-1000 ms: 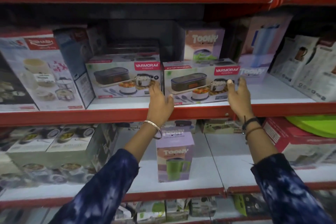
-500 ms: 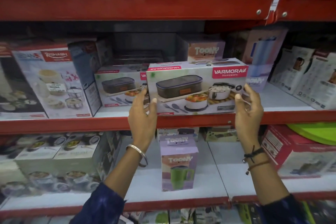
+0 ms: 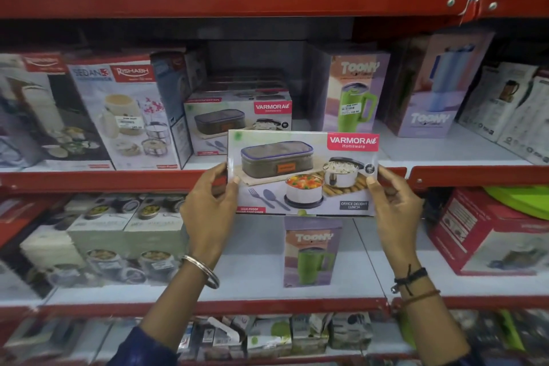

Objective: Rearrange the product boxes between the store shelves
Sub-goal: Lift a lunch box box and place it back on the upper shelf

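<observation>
Varmora box (image 3: 303, 172) pulled off shelf; left hand (image 3: 211, 208), right hand (image 3: 395, 205) gripping ends.

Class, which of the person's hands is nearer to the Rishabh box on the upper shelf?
Left. The left hand grips the held Varmora box's left end, below-right of the Rishabh box; the right hand is farther right.

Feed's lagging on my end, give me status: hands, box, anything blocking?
Left hand and right hand grip the Varmora box by its ends. Box clear of the shelf, held level. Toony box stands on the shelf below.
</observation>
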